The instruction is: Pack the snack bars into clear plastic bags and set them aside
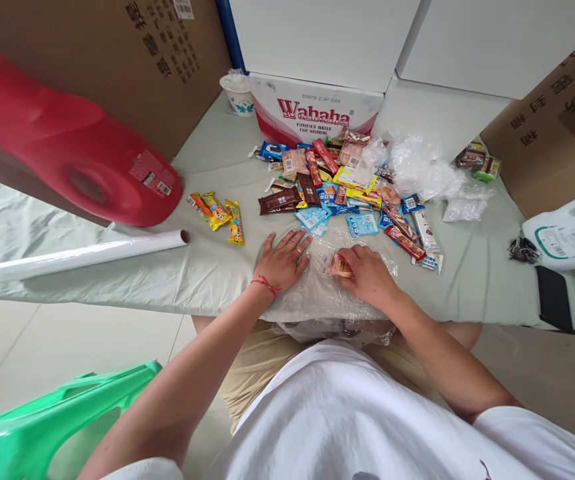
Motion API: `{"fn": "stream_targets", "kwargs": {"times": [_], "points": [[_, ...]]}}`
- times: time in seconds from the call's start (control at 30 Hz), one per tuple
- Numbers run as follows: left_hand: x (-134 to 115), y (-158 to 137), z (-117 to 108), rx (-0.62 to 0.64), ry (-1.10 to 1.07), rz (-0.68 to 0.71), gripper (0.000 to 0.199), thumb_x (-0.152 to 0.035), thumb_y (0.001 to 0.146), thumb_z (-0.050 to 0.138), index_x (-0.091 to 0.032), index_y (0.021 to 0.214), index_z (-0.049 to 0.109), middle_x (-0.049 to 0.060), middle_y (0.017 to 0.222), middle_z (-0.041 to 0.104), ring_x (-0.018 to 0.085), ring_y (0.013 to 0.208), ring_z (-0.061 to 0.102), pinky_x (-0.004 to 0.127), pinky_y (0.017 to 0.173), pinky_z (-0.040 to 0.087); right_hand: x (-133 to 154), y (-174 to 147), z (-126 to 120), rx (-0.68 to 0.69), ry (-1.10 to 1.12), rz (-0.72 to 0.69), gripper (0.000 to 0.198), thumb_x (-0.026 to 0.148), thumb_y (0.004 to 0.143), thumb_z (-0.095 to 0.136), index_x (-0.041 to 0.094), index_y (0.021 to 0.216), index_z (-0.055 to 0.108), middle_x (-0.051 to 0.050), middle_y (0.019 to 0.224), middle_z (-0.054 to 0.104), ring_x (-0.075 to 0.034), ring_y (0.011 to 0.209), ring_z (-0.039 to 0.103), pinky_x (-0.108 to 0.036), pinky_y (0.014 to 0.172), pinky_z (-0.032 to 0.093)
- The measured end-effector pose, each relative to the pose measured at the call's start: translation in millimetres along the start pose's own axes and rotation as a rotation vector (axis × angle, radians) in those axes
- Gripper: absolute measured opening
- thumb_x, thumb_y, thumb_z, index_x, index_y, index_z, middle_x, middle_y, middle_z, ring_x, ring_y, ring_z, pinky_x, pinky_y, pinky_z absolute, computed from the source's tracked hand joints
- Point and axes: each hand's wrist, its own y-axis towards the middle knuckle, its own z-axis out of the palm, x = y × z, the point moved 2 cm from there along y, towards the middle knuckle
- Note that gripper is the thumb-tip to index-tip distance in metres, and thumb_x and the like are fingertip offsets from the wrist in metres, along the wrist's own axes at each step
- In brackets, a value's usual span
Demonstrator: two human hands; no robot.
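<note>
My left hand [282, 261] lies flat with its fingers spread, pressing on the left edge of a clear plastic sheet [312, 293]. Over the sheet's right part, my right hand [367, 277] closes around a small pinkish wrapped snack [340, 267]; its far side is hidden by the fingers. Part of the sheet hangs over the table's front edge. Just beyond both hands spreads a heap of packaged snacks, among them light blue packets [362, 225], a dark brown bar [280, 201] and a red wrapped bar [405, 243].
At left are a red jug [132, 180], a white roll [92, 255] and yellow snack packets [236, 223]. Behind the heap stand a Wahaha carton [312, 100] and a paper cup [237, 97]. Crumpled clear plastic [422, 167], a white jug [572, 230] and a phone [553, 297] lie right.
</note>
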Motion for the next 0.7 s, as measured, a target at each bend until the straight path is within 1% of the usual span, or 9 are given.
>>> {"fn": "stream_targets", "kwargs": {"times": [0.13, 0.23, 0.3, 0.4, 0.47, 0.53, 0.6, 0.67, 0.7], "points": [[-0.2, -0.5, -0.7, -0.004, -0.007, 0.001, 0.058, -0.045, 0.107, 0.030, -0.029, 0.161, 0.042, 0.006, 0.171, 0.037, 0.027, 0.159, 0.034, 0.065, 0.130, 0.016, 10.7, 0.5, 13.4, -0.003, -0.011, -0.016, 0.045, 0.036, 0.097, 0.065, 0.021, 0.139, 0.059, -0.015, 0.130, 0.063, -0.033, 0.118, 0.054, -0.044, 0.096, 0.041], [0.4, -1.2, -1.0, -0.006, -0.015, 0.001, 0.058, -0.045, 0.107, 0.031, -0.029, 0.161, 0.043, 0.006, 0.171, 0.037, 0.028, 0.159, 0.035, 0.065, 0.130, 0.016, 6.0, -1.7, 22.7, -0.034, 0.069, -0.092, 0.060, 0.046, 0.096, 0.068, 0.020, 0.147, 0.054, -0.017, 0.145, 0.057, -0.035, 0.131, 0.049, -0.049, 0.110, 0.038], [1.0, -1.7, -1.0, -0.011, -0.019, 0.008, 0.058, -0.045, 0.107, 0.031, -0.028, 0.161, 0.043, 0.007, 0.171, 0.038, 0.029, 0.158, 0.035, 0.065, 0.129, 0.017, -1.9, -3.0, 24.7, -0.057, 0.151, -0.135, 0.067, 0.051, 0.095, 0.069, 0.019, 0.151, 0.051, -0.018, 0.148, 0.055, -0.034, 0.135, 0.047, -0.050, 0.114, 0.036], [1.6, -2.4, -1.5, -0.020, -0.022, 0.015, 0.057, -0.045, 0.107, 0.031, -0.027, 0.160, 0.045, 0.008, 0.170, 0.039, 0.029, 0.158, 0.035, 0.066, 0.129, 0.018, -12.0, -2.9, 20.9, -0.045, 0.193, -0.159, 0.061, 0.047, 0.096, 0.069, 0.019, 0.148, 0.055, -0.017, 0.145, 0.059, -0.033, 0.136, 0.049, -0.052, 0.116, 0.038], [2.2, -2.6, -2.2, -0.021, -0.025, 0.019, 0.056, -0.045, 0.107, 0.032, -0.028, 0.159, 0.046, 0.008, 0.170, 0.039, 0.028, 0.158, 0.036, 0.065, 0.129, 0.018, -14.1, -5.5, 13.2, -0.064, 0.180, -0.175, 0.059, 0.045, 0.096, 0.070, 0.019, 0.147, 0.056, -0.018, 0.148, 0.057, -0.034, 0.139, 0.048, -0.057, 0.117, 0.037], [3.8, -2.5, -3.3, -0.018, -0.035, 0.021, 0.055, -0.044, 0.107, 0.032, -0.030, 0.159, 0.045, 0.008, 0.169, 0.041, 0.027, 0.158, 0.037, 0.063, 0.130, 0.018, -12.5, -15.3, 3.1, -0.132, 0.185, -0.193, 0.061, 0.047, 0.096, 0.069, 0.021, 0.149, 0.055, -0.019, 0.154, 0.052, -0.035, 0.142, 0.046, -0.059, 0.118, 0.038], [6.8, -2.6, -4.6, -0.007, -0.057, 0.017, 0.055, -0.044, 0.108, 0.030, -0.031, 0.160, 0.044, 0.007, 0.169, 0.040, 0.025, 0.157, 0.037, 0.060, 0.131, 0.018, -8.6, -34.4, -4.3, -0.208, 0.209, -0.217, 0.061, 0.046, 0.098, 0.066, 0.024, 0.153, 0.051, -0.018, 0.156, 0.050, -0.034, 0.144, 0.046, -0.058, 0.117, 0.042], [11.3, -2.9, -5.8, 0.008, -0.083, 0.006, 0.057, -0.045, 0.108, 0.027, -0.030, 0.162, 0.040, 0.008, 0.171, 0.038, 0.024, 0.158, 0.037, 0.060, 0.131, 0.019, -4.1, -60.3, -3.5, -0.240, 0.222, -0.258, 0.067, 0.049, 0.097, 0.067, 0.026, 0.156, 0.048, -0.017, 0.155, 0.052, -0.034, 0.145, 0.046, -0.057, 0.118, 0.044], [13.9, -3.0, -6.1, 0.019, -0.092, 0.004, 0.058, -0.045, 0.108, 0.027, -0.029, 0.163, 0.038, 0.008, 0.172, 0.036, 0.024, 0.158, 0.036, 0.060, 0.130, 0.020, -2.1, -74.0, 1.0, -0.239, 0.212, -0.283, 0.073, 0.053, 0.095, 0.069, 0.027, 0.158, 0.046, -0.017, 0.156, 0.051, -0.035, 0.146, 0.045, -0.059, 0.119, 0.042]]}}
